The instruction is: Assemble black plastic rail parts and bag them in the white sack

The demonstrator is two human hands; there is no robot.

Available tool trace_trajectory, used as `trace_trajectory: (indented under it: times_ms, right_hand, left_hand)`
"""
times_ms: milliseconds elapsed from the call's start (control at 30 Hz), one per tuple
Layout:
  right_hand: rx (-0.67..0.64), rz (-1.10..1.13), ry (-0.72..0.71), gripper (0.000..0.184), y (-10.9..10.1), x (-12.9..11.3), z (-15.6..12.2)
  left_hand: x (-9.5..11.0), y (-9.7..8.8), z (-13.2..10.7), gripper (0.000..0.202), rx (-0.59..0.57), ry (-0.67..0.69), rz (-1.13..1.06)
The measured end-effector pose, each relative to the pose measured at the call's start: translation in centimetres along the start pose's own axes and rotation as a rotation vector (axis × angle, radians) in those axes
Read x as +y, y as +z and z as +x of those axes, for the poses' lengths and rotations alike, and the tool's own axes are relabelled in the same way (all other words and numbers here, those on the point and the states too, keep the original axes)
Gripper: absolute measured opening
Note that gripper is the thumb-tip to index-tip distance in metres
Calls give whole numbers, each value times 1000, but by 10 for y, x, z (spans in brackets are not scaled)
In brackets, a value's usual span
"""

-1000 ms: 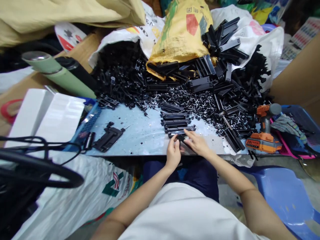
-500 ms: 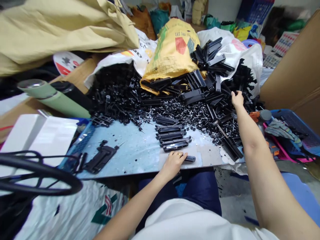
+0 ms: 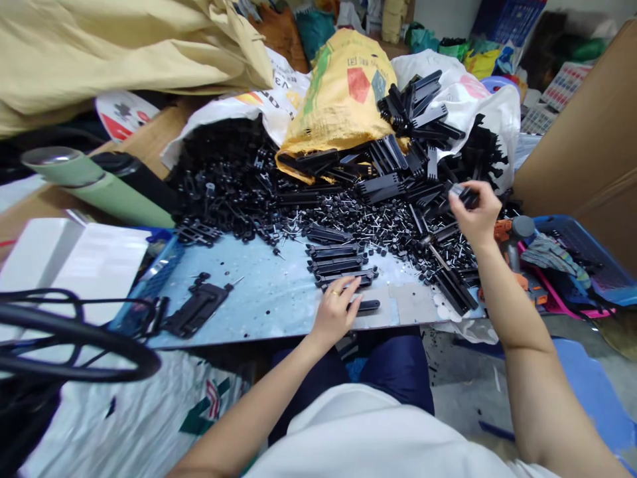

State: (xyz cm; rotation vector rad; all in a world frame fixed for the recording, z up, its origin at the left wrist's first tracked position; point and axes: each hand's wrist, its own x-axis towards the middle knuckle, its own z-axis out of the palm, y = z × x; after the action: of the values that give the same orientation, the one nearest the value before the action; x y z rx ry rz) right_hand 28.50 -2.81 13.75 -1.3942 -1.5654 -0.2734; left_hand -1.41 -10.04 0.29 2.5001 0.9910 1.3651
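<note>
My right hand (image 3: 478, 209) is closed on a small black plastic piece (image 3: 462, 194), pinched above the right side of the pile; its exact shape is partly hidden by the fingers. My left hand (image 3: 334, 309) is over the table's front, thumb and fingers apart. Its fingertips reach the nearest of several black plastic assemblies (image 3: 338, 264), which lie in a stacked row. Beside the left thumb, a flat black plastic bar (image 3: 367, 305) rests near the front edge, its left end hidden by the hand.
Black headed pins (image 3: 368, 222) and black plastic parts (image 3: 223, 186) heap across the back. A yellow sack (image 3: 338, 93) spills black strips. On the left lie a black electric screwdriver-like tool (image 3: 199, 309) and a green flask (image 3: 114, 196). A blue basket (image 3: 597, 259) stands right.
My right hand has drawn back from the pile towards me, now with a small black piece in it. My left hand has lifted off the bar and shifted towards the row of assemblies.
</note>
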Motion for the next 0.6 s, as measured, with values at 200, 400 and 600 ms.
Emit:
trace_trajectory:
  times_ms: [200, 400, 600]
  right_hand:
    - [-168, 572, 252, 35, 18, -106, -95]
    - [-618, 529, 223, 50, 30, -84, -135]
    - [-1321, -178, -246, 35, 1, -53, -157]
  left_hand:
    - [25, 11, 30, 31, 62, -2, -197]
    - [12, 25, 8, 21, -356, -113, -215]
    - [-10, 22, -1, 20, -886, -177, -15]
